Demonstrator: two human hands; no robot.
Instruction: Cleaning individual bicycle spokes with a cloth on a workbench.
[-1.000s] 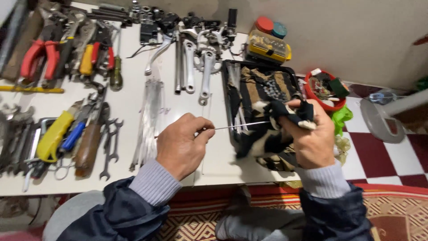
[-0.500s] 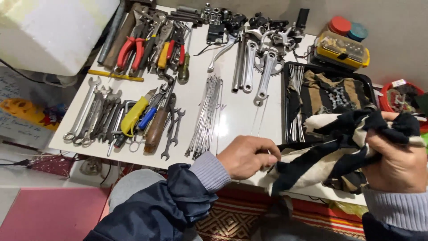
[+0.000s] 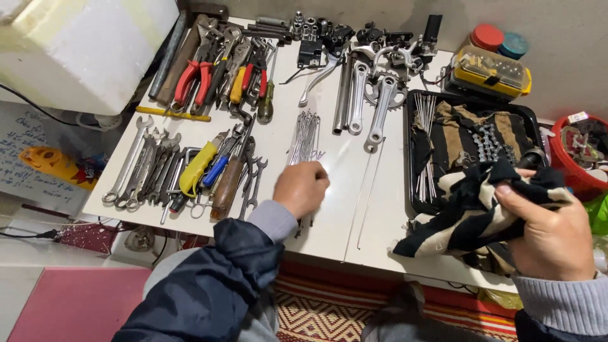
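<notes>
My left hand (image 3: 303,188) is curled into a fist over the near end of a bundle of thin metal spokes (image 3: 305,136) lying on the white table (image 3: 329,234). Its fingers appear closed on a spoke there. My right hand (image 3: 550,235) is at the right, gripping a black-and-cream striped rag (image 3: 472,215). The rag hangs over the near corner of a black tray (image 3: 410,158). Two loose spokes (image 3: 366,196) lie on the table between my hands.
Wrenches (image 3: 142,168), screwdrivers and pliers (image 3: 196,79) fill the table's left side. Crank arms (image 3: 375,95) and small parts lie at the back. The tray holds more spokes (image 3: 423,139) and cloth. A yellow case (image 3: 489,68), a red bucket (image 3: 579,155) and a white box (image 3: 88,50) stand around.
My left hand has moved left, away from the rag, onto the spoke bundle. My right hand stays on the rag at the right. The view has shifted left.
</notes>
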